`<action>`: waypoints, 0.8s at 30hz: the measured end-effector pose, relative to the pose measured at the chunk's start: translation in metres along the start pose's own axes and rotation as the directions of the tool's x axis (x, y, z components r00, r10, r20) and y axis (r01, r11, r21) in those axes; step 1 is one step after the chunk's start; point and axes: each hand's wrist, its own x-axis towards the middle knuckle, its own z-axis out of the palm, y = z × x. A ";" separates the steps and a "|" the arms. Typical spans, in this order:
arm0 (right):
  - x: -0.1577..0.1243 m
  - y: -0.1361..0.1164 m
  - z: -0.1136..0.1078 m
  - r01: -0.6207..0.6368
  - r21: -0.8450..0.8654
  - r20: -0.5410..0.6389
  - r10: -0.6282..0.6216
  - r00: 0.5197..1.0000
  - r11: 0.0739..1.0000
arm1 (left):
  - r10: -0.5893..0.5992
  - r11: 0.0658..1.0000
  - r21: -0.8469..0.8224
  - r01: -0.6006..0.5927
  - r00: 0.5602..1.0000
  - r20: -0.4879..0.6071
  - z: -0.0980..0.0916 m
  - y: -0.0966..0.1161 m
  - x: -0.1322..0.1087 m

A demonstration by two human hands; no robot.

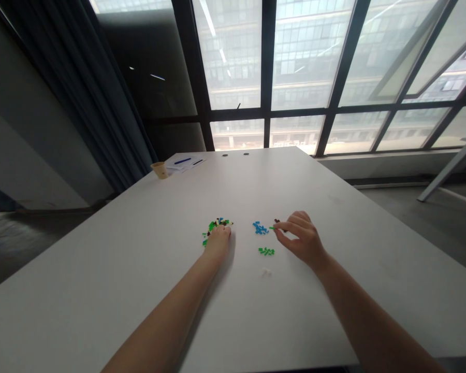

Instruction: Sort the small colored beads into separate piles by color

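My right hand (301, 239) pinches a small green building brick (271, 228) between thumb and fingertips, just right of a group of blue bricks (260, 228). Dark brown bricks (277, 221) lie beside those fingers, partly covered by them. Closer to me sits a cluster of green bricks (266, 252), and below it a few pale, whitish pieces (266, 272). On the left, my left hand (219, 239) rests with curled fingers on a mixed pile of bricks (211, 226) in green, black, blue and cream. What its fingertips hold, if anything, is hidden.
All of this lies on a long white table (241, 186). At its far left stand a tan paper cup (160, 170) and sheets of paper (186, 164) with a blue pen (183, 161). Windows line the far side; a dark curtain (85, 88) hangs left.
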 end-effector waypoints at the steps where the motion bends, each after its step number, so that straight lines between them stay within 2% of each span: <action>1: 0.000 0.000 0.000 -0.007 0.007 0.001 0.007 1.000 1.000 | -0.010 1.000 -0.011 0.010 1.000 -0.005 -0.001 0.000 0.000; 6: -0.001 0.003 0.002 -0.021 0.019 0.044 0.021 0.999 1.000 | -0.109 0.994 0.027 0.109 0.994 0.004 -0.007 0.001 -0.003; 11: -0.004 0.012 0.013 -0.039 -0.002 0.221 0.038 0.975 0.999 | -0.101 0.991 0.098 0.096 0.993 0.053 -0.014 0.003 -0.004; 14: -0.010 0.020 0.021 -0.112 -0.039 0.369 0.118 0.922 0.993 | -0.112 0.990 0.096 0.106 0.992 0.064 -0.015 0.003 -0.004; 18: -0.020 0.031 0.031 -0.222 -0.066 0.545 0.222 0.809 0.973 | -0.108 0.986 0.130 0.100 0.993 0.057 -0.015 0.001 -0.003; 21: -0.025 0.035 0.036 -0.264 -0.084 0.598 0.261 0.758 0.961 | -0.105 0.987 0.127 0.098 0.993 0.048 -0.015 0.000 -0.003; 24: -0.027 0.035 0.037 -0.275 -0.103 0.611 0.279 0.741 0.956 | -0.100 0.992 0.082 0.098 0.994 0.032 -0.014 -0.002 -0.001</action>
